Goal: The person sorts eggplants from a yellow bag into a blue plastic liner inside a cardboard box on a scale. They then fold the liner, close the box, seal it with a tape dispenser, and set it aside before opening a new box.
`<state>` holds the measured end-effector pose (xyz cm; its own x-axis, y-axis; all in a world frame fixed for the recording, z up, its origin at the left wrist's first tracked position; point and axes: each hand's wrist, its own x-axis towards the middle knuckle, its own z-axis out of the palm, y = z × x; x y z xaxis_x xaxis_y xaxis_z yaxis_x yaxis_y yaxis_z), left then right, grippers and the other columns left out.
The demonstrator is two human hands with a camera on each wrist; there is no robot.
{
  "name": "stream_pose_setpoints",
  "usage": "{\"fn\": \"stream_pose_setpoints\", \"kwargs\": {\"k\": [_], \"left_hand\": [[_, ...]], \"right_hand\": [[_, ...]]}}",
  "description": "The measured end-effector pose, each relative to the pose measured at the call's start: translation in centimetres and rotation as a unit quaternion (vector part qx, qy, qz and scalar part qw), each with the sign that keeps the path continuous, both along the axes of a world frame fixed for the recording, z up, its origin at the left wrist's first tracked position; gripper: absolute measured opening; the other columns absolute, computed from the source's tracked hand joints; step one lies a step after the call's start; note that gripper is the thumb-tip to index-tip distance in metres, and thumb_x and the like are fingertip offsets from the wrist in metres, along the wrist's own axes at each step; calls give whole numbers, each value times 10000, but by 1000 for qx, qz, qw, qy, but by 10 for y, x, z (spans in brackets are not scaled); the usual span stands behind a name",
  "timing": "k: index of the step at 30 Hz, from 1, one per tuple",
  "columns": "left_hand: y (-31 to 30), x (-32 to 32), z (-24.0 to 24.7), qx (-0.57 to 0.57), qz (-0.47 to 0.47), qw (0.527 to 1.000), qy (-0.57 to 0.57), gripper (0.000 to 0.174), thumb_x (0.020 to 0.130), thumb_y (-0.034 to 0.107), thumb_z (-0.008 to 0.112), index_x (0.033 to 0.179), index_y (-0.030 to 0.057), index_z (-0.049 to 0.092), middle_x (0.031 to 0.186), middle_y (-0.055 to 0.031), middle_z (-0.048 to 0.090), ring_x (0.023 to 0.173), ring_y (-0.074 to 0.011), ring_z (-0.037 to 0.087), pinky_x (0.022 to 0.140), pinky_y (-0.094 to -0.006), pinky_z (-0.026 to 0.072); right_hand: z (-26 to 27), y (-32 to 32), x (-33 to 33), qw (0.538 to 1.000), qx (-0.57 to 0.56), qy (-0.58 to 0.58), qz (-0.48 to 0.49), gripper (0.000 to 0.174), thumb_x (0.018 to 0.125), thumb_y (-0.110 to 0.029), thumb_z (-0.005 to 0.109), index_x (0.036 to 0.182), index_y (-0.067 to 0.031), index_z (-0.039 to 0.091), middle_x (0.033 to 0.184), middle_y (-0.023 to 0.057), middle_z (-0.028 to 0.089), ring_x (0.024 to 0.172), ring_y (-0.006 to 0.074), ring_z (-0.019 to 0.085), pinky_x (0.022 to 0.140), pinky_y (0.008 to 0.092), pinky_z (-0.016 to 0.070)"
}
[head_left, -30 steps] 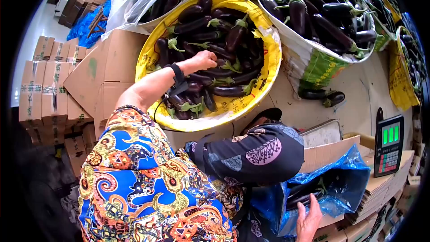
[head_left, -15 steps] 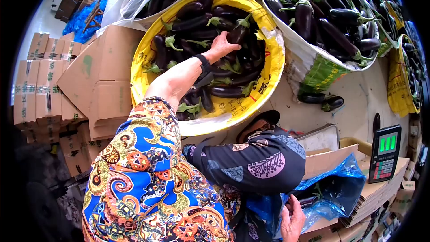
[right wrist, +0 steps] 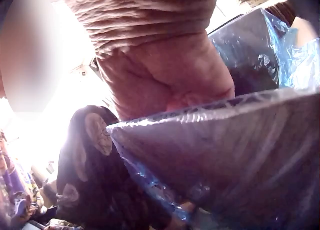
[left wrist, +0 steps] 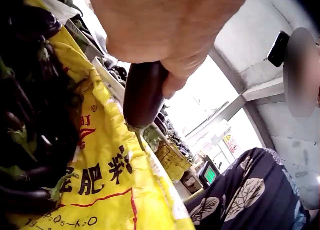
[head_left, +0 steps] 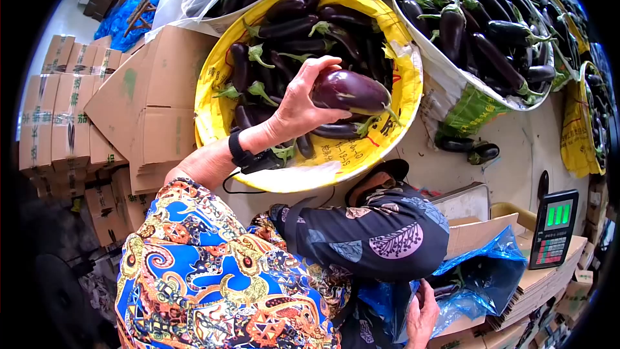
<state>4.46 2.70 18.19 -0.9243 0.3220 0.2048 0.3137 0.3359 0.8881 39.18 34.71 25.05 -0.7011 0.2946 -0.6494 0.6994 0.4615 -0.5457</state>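
Observation:
My left hand (head_left: 300, 100) grips a fat purple eggplant (head_left: 352, 92) between thumb and fingers, above the right side of a yellow sack (head_left: 226, 168) full of eggplants. In the left wrist view the eggplant (left wrist: 145, 92) hangs below the palm, stem end down, beside the sack's rim. My right hand (head_left: 422, 317) is at the left edge of a cardboard box (head_left: 481, 232) lined with blue plastic (head_left: 507, 255). Dark eggplants (head_left: 445, 289) lie inside this box. In the right wrist view the liner's edge (right wrist: 215, 112) hides the fingers, and I cannot tell whether they grip it.
Another sack of eggplants (head_left: 471, 100) stands at the upper right, with two loose eggplants (head_left: 484, 152) on the floor beside it. A scale display (head_left: 553, 229) stands right of the box. Flattened cardboard (head_left: 165, 90) is stacked at the left. My bent knee (head_left: 394, 232) lies between sack and box.
My left hand has picked an eggplant from the yellow sack and lifted it above the pile. My right hand moved left from over the box's eggplants to its near-left edge.

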Motion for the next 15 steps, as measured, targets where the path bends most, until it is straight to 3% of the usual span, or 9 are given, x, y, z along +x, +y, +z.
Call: {"fn": "stream_pose_setpoints", "kwargs": {"k": [5, 8, 11, 14, 15], "left_hand": [[-3, 14, 16, -71, -63, 990, 108, 817, 644, -25, 850, 1362, 33, 465, 1290, -123, 474, 1215, -231, 515, 1038, -332, 465], [-2, 16, 18, -80, -67, 987, 126, 825, 643, -29, 847, 1368, 39, 458, 1287, -131, 494, 1219, -234, 516, 1033, -329, 469], [-2, 18, 18, -73, -54, 989, 121, 778, 637, -30, 834, 1336, 47, 501, 1264, -136, 516, 1207, -265, 526, 1024, -349, 471], [-13, 12, 11, -158, -139, 961, 178, 693, 596, 6, 823, 1240, 71, 574, 1202, -129, 550, 1128, -321, 541, 992, -406, 471], [-13, 13, 6, -166, -172, 954, 183, 616, 620, -16, 760, 1206, 82, 600, 1179, -114, 551, 1096, -316, 533, 970, -420, 462]], "right_hand": [[3, -1, 1, 999, 16, -32, 17, 408, 948, -152, 592, 1329, -8, 562, 1101, 191, 674, 978, 268, 638, 884, 357, 492], [-15, -1, 13, 999, 25, -30, -31, 384, 919, -160, 619, 1270, -4, 593, 1115, 230, 684, 1012, 329, 670, 903, 380, 497], [-15, -2, 13, 999, 42, -21, -20, 359, 944, -166, 577, 1272, -23, 600, 1089, 218, 703, 985, 280, 682, 879, 353, 502], [-18, 0, 15, 999, 38, -26, -23, 375, 941, -167, 587, 1287, -21, 591, 1095, 214, 704, 1000, 279, 682, 887, 359, 502], [-18, -1, 14, 999, 33, -21, -29, 358, 941, -154, 585, 1267, -8, 596, 1082, 202, 701, 976, 272, 676, 876, 355, 502]]}}
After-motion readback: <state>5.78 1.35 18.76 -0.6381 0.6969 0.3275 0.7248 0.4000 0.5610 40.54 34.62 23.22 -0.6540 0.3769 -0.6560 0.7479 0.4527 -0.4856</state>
